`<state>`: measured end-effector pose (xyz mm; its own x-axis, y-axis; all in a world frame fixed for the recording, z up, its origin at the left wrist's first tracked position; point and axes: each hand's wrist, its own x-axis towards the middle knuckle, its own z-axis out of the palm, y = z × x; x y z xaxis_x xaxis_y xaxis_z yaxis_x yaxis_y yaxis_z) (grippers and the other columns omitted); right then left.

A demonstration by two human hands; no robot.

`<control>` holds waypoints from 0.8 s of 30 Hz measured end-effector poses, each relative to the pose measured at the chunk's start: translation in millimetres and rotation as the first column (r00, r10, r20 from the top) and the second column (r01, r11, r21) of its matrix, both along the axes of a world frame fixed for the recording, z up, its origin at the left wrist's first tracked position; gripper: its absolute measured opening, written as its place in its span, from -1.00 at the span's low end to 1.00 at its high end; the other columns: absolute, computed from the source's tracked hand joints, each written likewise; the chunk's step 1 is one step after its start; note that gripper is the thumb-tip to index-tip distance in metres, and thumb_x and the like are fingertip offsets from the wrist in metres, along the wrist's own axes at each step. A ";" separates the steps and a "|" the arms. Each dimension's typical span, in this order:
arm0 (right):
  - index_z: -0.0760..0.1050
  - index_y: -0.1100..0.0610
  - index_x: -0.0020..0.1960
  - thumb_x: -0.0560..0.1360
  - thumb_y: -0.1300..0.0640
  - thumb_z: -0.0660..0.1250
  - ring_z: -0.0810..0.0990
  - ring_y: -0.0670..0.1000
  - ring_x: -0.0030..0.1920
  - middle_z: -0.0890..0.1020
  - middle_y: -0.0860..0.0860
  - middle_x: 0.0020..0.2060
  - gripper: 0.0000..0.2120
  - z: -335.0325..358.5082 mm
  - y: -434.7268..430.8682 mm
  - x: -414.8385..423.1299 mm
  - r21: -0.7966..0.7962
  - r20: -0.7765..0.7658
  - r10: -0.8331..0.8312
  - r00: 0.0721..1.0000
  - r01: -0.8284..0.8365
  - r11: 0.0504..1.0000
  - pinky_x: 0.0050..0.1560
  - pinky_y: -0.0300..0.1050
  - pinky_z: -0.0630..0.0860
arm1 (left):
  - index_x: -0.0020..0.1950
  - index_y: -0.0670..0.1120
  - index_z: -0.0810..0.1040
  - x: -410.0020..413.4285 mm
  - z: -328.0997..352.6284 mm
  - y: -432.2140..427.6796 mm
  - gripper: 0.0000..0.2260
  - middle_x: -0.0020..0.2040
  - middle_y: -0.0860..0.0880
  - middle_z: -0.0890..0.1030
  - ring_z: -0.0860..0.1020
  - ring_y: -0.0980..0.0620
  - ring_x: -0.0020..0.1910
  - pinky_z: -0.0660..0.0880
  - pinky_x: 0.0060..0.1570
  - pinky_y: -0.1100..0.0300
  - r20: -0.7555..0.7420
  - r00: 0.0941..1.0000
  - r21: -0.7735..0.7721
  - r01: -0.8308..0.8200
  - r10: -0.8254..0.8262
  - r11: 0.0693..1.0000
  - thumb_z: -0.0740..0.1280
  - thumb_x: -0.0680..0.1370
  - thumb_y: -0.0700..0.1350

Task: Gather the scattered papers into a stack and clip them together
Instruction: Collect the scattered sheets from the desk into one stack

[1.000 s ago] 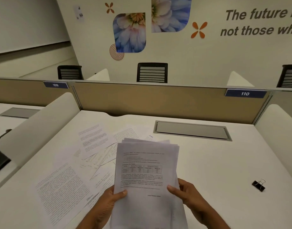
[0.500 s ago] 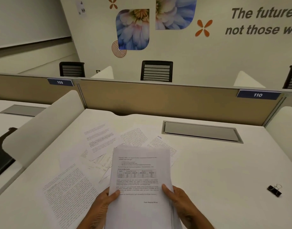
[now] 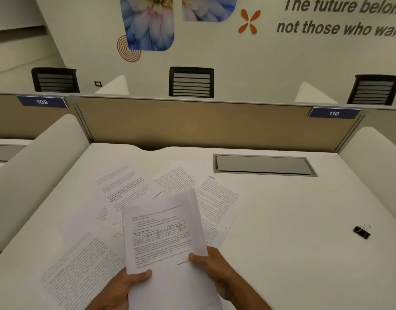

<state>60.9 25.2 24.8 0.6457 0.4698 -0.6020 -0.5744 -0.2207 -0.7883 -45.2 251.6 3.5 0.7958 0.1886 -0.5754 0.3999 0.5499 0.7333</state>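
1. The left hand is gripping the lower left corner of the stack of papers. Its thumb is lying across the top sheet and its fingers are hidden underneath.
2. The right hand is gripping the stack's lower right edge, with the thumb pressing on the top sheet and the fingers curling behind.
3. The stack of papers is being held up over the near middle of the bench, tilting slightly to the left. Its top sheet is showing printed text and a small table.
4. The loose sheets are lying flat on the bench and overlapping one another. They are fanning out to the left of the stack, beyond it, and just to its right.
5. The binder clip, black with wire handles, is sitting alone on the right side of the bench, well apart from the papers and both hands.
6. The grey hatch is sitting flush in the bench top, beyond the sheets and to the right.
7. The tan partition is standing along the far edge of the bench, carrying blue labels reading 109 and 110.
8. Three black chair backs are showing above the partition.
9. The wall behind is displaying flower graphics and dark lettering.
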 end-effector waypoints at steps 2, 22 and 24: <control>0.59 0.05 0.27 0.55 0.01 0.40 0.72 0.07 0.12 0.73 -0.02 0.13 -0.69 0.8 6.5 6.2 -0.002 0.013 -0.041 0.999 0.041 0.999 0.21 0.08 0.63 | 0.29 -0.09 0.56 7.7 -0.1 6.7 -0.56 0.20 -0.21 0.67 0.57 -0.30 0.22 0.41 0.37 -0.29 -0.023 1.000 0.041 -0.017 0.018 0.999 0.37 0.48 -0.45; 0.23 0.07 0.54 0.39 -0.22 0.48 0.35 0.25 0.44 0.39 0.17 0.43 -0.15 -49.2 -67.3 243.7 -0.842 0.424 0.471 0.774 0.145 0.519 0.37 0.23 0.36 | 0.28 -0.10 0.59 46.5 0.5 -11.2 -0.64 0.21 -0.16 0.67 0.59 -0.24 0.21 0.50 0.25 -0.20 -0.019 0.896 0.087 -0.440 0.443 0.894 0.36 0.54 -0.40; 0.20 0.06 0.54 0.36 -0.29 0.47 0.32 0.24 0.45 0.35 0.15 0.45 -0.10 -49.4 -65.8 252.3 -0.875 0.391 0.534 0.749 0.122 0.469 0.38 0.21 0.35 | 0.17 -0.07 0.62 49.3 3.6 -13.1 -0.68 0.06 -0.09 0.72 0.62 -0.18 0.10 0.55 0.06 -0.07 -0.014 0.892 0.084 -0.450 0.452 0.889 0.34 0.55 -0.41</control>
